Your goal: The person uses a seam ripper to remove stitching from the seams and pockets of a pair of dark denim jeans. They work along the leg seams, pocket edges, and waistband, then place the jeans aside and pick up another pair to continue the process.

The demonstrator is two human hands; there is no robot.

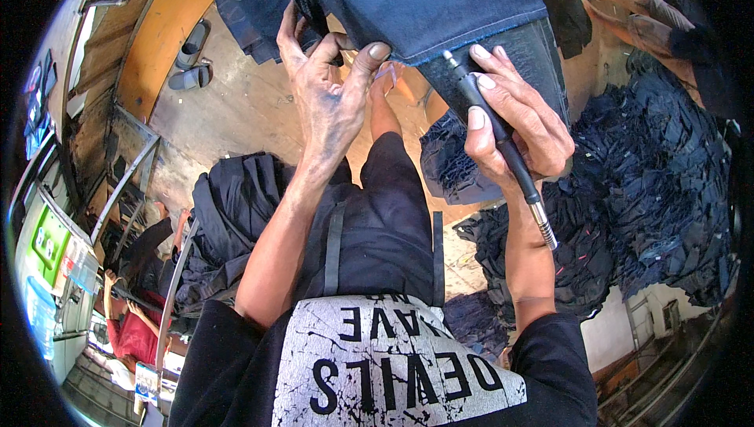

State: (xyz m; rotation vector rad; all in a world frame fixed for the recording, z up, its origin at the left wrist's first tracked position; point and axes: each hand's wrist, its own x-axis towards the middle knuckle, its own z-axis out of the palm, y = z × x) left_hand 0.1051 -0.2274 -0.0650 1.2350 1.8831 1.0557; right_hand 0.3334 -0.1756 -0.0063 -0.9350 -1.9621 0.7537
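Note:
A dark blue denim garment [448, 3] hangs in front of me at the top, with light stitching along its hem and a fuzzy lower edge. My left hand [326, 85] grips the garment's left edge; the thumb touches near the hem, and some fingers are partly hidden by dark cloth. In my right hand [526, 117] is a black pen-shaped rotary grinder [495, 117] with a metal tip and a spring at its rear end. Its tip lies close to the hem; I cannot tell if it touches. Darker denim [542, 54] shows behind the right fingers.
Large heaps of dark garments [660, 184] lie on the right, and a black cloth pile [236, 207] is to the left of my legs. Grey slippers [191, 78] rest on the floor at upper left. Other people sit at upper right and at lower left, one in a red shirt [135, 333].

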